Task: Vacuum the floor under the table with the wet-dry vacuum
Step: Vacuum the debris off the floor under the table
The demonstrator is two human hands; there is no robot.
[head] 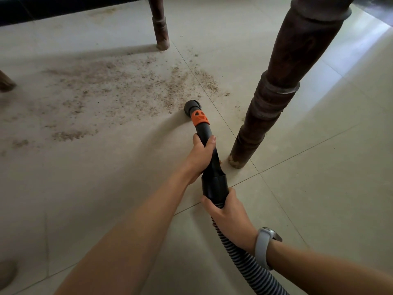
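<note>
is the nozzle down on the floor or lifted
Down, it seems: the nozzle mouth meets the tile at the edge of the dirt patch, with no visible gap. Actual contact cannot be confirmed.

Obs. 1: pale grey wristwatch with a round silvery case (264, 248), at 4 o'clock in view. Band closed in a loop; case sits at the loop's upper end. Dial not readable.

Obs. 2: long black horizontal band (63, 7), at 11 o'clock, running along the top edge. Material cannot be told.

Obs. 3: dark mottled patch (375, 9), at 1 o'clock, cut off by the corner.

Obs. 4: brown wooden stub (5, 81), at 9 o'clock, mostly out of view.

Obs. 5: blurred grey rounded shape (6, 273), at 8 o'clock, in the corner. Identity unclear.
</note>
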